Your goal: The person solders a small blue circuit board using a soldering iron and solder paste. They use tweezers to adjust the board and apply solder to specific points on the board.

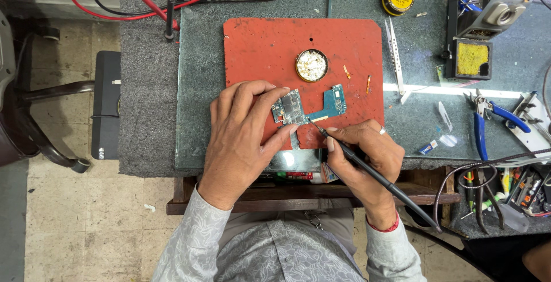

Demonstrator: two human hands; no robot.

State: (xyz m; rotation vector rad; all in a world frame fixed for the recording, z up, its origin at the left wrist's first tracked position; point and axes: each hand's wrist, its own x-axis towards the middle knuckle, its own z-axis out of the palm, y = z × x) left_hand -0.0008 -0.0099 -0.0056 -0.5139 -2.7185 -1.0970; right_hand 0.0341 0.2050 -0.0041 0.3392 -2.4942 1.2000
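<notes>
Your left hand [244,133] pinches the blue circuit board [310,107] flat on the red mat [258,47]. Your right hand [367,150] closes pen-style around the soldering iron [367,170], tip touching the board's edge.

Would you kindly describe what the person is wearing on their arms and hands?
Both arms are covered by long, pale grey sleeves with a faint leaf-like pattern, ending at the wrists. The left hand is bare, with no jewellery visible. The right hand has a silver-coloured ring on one finger and a red thread band around the wrist.
</notes>
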